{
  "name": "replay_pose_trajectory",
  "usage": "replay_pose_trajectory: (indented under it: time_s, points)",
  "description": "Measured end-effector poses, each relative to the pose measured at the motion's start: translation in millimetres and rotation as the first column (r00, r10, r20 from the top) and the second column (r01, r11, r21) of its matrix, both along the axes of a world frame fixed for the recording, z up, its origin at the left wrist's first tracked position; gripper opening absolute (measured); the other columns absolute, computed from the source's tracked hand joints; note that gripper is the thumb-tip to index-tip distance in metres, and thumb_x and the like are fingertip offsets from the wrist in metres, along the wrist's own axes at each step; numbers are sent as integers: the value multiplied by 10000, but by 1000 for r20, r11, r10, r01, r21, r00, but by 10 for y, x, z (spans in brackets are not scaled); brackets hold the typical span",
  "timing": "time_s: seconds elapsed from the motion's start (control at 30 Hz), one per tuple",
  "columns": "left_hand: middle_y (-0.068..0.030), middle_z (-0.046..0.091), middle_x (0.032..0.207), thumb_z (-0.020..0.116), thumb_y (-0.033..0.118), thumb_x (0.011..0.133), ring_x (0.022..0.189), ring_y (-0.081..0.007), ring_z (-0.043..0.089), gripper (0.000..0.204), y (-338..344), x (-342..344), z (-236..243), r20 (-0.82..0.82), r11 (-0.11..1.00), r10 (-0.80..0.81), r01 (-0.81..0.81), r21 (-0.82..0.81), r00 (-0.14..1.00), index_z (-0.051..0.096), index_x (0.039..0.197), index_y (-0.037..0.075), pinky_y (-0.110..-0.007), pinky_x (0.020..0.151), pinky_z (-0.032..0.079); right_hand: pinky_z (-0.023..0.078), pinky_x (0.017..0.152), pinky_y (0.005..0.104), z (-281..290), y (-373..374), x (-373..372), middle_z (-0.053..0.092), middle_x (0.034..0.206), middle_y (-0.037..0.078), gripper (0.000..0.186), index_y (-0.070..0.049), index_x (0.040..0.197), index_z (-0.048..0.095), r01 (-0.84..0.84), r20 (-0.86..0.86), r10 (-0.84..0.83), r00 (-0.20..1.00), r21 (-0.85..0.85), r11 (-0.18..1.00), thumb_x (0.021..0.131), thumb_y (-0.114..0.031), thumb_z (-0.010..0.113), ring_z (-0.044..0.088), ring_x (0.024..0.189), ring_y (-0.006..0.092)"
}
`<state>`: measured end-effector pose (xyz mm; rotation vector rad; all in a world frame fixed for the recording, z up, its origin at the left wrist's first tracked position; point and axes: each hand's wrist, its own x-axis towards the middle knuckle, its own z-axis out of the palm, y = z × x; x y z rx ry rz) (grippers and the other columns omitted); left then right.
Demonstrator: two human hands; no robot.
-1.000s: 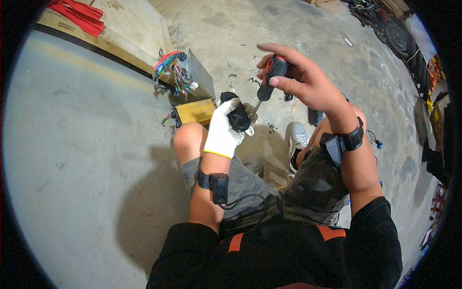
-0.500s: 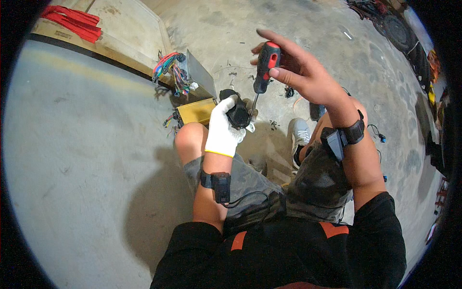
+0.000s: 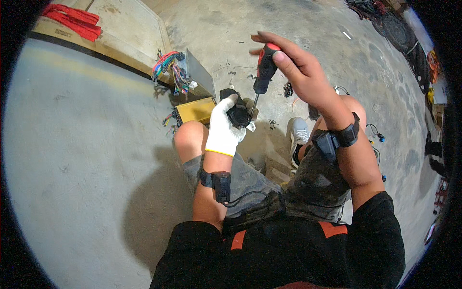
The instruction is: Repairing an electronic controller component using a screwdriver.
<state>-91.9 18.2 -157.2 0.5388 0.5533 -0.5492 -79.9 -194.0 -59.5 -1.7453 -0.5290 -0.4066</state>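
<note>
In a white knit glove, my left hand point(image 3: 222, 126) grips a black, rounded plastic-looking part point(image 3: 237, 110) above the floor between my knees. What kind of part it is cannot be made out. My bare right hand point(image 3: 304, 72) has its thumb against the upper handle of a red and black screwdriver point(image 3: 265, 69), with the fingers stretched out along its far side. The screwdriver leans slightly, its metal shaft running down to the near right edge of the black part. Its tip is hidden there.
Left of my hands are a grey metal box point(image 3: 196, 72) with bundled coloured wires and a yellow box point(image 3: 196, 111). A red cloth point(image 3: 72, 21) lies on a pale cabinet point(image 3: 130, 24). Small dark bits point(image 3: 273, 124) lie on the concrete. Dark clutter point(image 3: 397, 31) lines the far right.
My right hand has rolled round the screwdriver handle, turning it so that less of its red side faces me. The left hand and the black part stay nearly still.
</note>
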Motion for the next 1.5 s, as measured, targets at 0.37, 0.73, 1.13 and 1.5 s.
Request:
replay_pose_trajectory:
  time_s: [0.37, 0.73, 1.13, 1.5]
  points:
    - [-169, 615, 948, 566, 172, 919, 787, -320, 653, 212, 53, 17, -47, 10, 999, 34, -34, 37, 999, 505, 1076, 44, -483, 673, 577, 474, 1004, 389, 76, -92, -25, 586, 1305, 125, 443, -19, 1410, 454, -281, -117, 289, 950, 81, 956, 1001, -162, 548, 592, 1173, 248]
    - [-159, 608, 939, 583, 157, 924, 793, -336, 633, 154, 35, -10, -48, -42, 1000, 23, -24, -12, 999, 532, 1043, 73, -472, 694, 575, 525, 891, 314, 71, -28, 46, 640, 1225, 68, 391, -85, 1301, 586, -208, -204, 210, 956, 29, 978, 919, -96, 667, 617, 1059, 151]
    - [-95, 635, 822, 601, 171, 893, 730, -290, 652, 119, 71, 27, -131, 68, 967, 176, -186, 174, 982, 544, 991, 134, -470, 615, 548, 480, 680, 363, 24, 26, 22, 601, 844, 125, 332, -44, 1080, 663, 295, -26, -334, 942, -408, 864, 852, -270, 749, 601, 770, 248]
    - [-93, 639, 825, 622, 149, 871, 720, -270, 653, 130, 66, -19, 60, 68, 963, 198, -207, 176, 978, 556, 969, 98, -413, 613, 546, 481, 949, 342, 87, -176, -127, 535, 1335, 130, 487, -57, 1432, 388, -271, -215, 245, 945, -103, 957, 968, -42, 538, 589, 1113, 197]
